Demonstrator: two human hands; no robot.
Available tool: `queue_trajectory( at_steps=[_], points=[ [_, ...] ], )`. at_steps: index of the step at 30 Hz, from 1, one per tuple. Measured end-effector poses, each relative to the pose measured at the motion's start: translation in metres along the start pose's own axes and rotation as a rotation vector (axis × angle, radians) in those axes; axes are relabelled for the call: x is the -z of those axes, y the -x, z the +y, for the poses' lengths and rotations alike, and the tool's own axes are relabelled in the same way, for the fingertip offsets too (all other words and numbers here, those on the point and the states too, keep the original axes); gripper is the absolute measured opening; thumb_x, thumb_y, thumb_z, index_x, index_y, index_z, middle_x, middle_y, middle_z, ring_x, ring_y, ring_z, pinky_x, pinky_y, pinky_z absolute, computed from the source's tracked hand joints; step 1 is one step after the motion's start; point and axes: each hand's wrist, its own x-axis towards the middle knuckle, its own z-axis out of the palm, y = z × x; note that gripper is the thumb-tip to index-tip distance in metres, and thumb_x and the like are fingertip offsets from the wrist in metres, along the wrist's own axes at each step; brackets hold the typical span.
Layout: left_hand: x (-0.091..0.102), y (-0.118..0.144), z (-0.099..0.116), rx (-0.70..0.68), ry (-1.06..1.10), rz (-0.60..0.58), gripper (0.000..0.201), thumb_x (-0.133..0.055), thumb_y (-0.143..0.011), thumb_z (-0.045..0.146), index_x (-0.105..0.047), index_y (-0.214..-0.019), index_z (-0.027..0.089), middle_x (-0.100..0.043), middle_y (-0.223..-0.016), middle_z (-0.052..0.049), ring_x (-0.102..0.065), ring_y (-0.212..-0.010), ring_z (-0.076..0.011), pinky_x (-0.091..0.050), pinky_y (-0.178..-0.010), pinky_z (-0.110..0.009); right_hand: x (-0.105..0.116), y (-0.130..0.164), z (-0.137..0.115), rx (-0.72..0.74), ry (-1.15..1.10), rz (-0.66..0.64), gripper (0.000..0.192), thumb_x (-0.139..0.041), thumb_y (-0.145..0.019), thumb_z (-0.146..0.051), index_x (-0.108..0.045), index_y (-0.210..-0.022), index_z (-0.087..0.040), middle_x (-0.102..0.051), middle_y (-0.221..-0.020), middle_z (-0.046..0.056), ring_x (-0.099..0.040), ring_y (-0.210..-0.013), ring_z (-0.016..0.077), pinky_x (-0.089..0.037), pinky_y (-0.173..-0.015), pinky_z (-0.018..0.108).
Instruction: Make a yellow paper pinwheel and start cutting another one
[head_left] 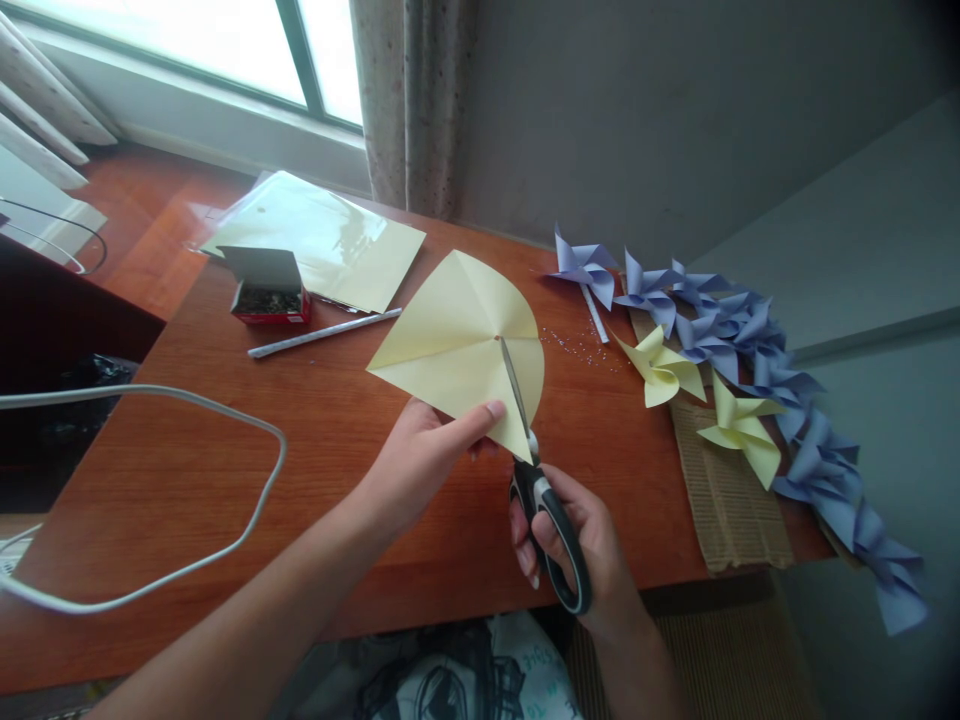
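My left hand [427, 455] pinches the near edge of a pale yellow creased paper square [450, 335] held tilted above the wooden desk [225, 470]. My right hand [574, 545] grips black-handled scissors [536, 470]. Their blades run along a diagonal crease from the near corner toward the paper's centre. The thumb of my left hand lies on top of the sheet, just left of the blades.
Yellow paper sheets [322, 235], a red box of small pins [268, 290] and a rolled white paper stick [322, 333] lie at the back left. Blue pinwheels [750, 330] and yellow pinwheels [664, 370] line the right edge over corrugated cardboard [731, 500]. A white cable [247, 530] loops at left.
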Motion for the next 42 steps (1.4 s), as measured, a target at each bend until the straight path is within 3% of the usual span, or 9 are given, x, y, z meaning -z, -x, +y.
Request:
queue_trajectory(
  at_steps=[10,15,18,22,26,29,33,38,42],
  points=[
    [0.003,-0.002,0.004,-0.077,0.061,0.167,0.021,-0.078,-0.077,0.033,-0.068,-0.073,0.015,-0.063,-0.063,-0.001,-0.054,-0.057,-0.0123,-0.044,-0.056,-0.025,0.009,0.006,0.007,-0.03,-0.041,-0.041,0.057,-0.085,-0.075,-0.053,-0.067,-0.117,-0.019,-0.063,-0.072,0.0,-0.053,-0.048,0.0073,-0.044,-0.043,0.017],
    [0.008,-0.006,0.01,-0.142,0.193,0.323,0.021,-0.081,-0.073,0.029,-0.068,-0.079,0.014,-0.063,-0.069,0.001,-0.054,-0.056,-0.0101,-0.044,-0.054,-0.022,0.027,0.018,0.01,-0.069,-0.027,-0.032,0.06,-0.088,-0.072,-0.053,-0.069,-0.117,-0.019,-0.064,-0.071,0.0,-0.054,-0.047,0.007,-0.042,-0.04,0.015],
    [0.01,-0.008,0.011,-0.183,0.269,0.342,0.018,-0.081,-0.073,0.025,-0.068,-0.08,0.014,-0.063,-0.072,0.001,-0.054,-0.058,-0.0086,-0.044,-0.054,-0.02,0.041,0.022,0.007,-0.063,0.005,0.002,0.064,-0.089,-0.069,-0.053,-0.069,-0.119,-0.02,-0.065,-0.073,0.001,-0.053,-0.048,0.0073,-0.043,-0.042,0.017],
    [0.011,-0.007,0.008,-0.12,0.215,0.269,0.016,-0.081,-0.074,0.026,-0.07,-0.076,0.014,-0.063,-0.069,0.0,-0.053,-0.056,-0.0089,-0.044,-0.052,-0.02,0.055,0.015,0.0,0.063,0.061,0.145,0.06,-0.091,-0.069,-0.046,-0.069,-0.118,-0.02,-0.065,-0.077,0.001,-0.055,-0.055,0.0104,-0.046,-0.047,0.022],
    [0.011,-0.003,0.007,0.005,0.102,0.057,0.021,-0.08,-0.073,0.032,-0.069,-0.07,0.015,-0.061,-0.062,-0.001,-0.054,-0.055,-0.012,-0.044,-0.053,-0.023,0.059,-0.004,-0.004,0.203,0.049,0.287,0.045,-0.086,-0.077,-0.037,-0.067,-0.115,-0.021,-0.066,-0.082,0.001,-0.054,-0.059,0.0112,-0.046,-0.051,0.024],
    [0.011,0.001,0.009,0.102,0.085,-0.102,0.021,-0.082,-0.07,0.034,-0.073,-0.077,0.016,-0.067,-0.069,-0.004,-0.057,-0.057,-0.0145,-0.044,-0.053,-0.024,0.058,-0.022,-0.008,0.254,-0.02,0.347,0.039,-0.084,-0.079,-0.037,-0.067,-0.111,-0.022,-0.069,-0.089,0.003,-0.056,-0.066,0.0123,-0.045,-0.054,0.025],
    [0.012,0.002,0.012,0.194,0.1,-0.233,0.019,-0.082,-0.071,0.034,-0.074,-0.07,0.016,-0.064,-0.057,-0.004,-0.052,-0.046,-0.0126,-0.043,-0.049,-0.024,0.055,-0.037,-0.015,0.312,-0.052,0.393,0.033,-0.086,-0.076,-0.037,-0.071,-0.102,-0.024,-0.065,-0.089,0.0,-0.055,-0.065,0.0114,-0.044,-0.054,0.025],
    [0.016,0.002,0.01,0.254,0.137,-0.28,0.017,-0.083,-0.07,0.029,-0.072,-0.064,0.018,-0.062,-0.051,-0.003,-0.058,-0.048,-0.0146,-0.049,-0.056,-0.026,0.058,-0.043,-0.021,0.308,-0.098,0.348,0.034,-0.082,-0.08,-0.04,-0.072,-0.11,-0.027,-0.066,-0.102,0.002,-0.056,-0.068,0.0119,-0.045,-0.054,0.025],
    [0.015,0.003,0.011,0.268,0.168,-0.29,0.015,-0.083,-0.072,0.03,-0.074,-0.069,0.018,-0.063,-0.053,-0.004,-0.065,-0.056,-0.0178,-0.051,-0.058,-0.026,0.057,-0.045,-0.026,0.336,0.016,0.341,0.033,-0.082,-0.079,-0.034,-0.071,-0.11,-0.027,-0.069,-0.102,0.002,-0.062,-0.079,0.0164,-0.053,-0.068,0.029]
  ],
)
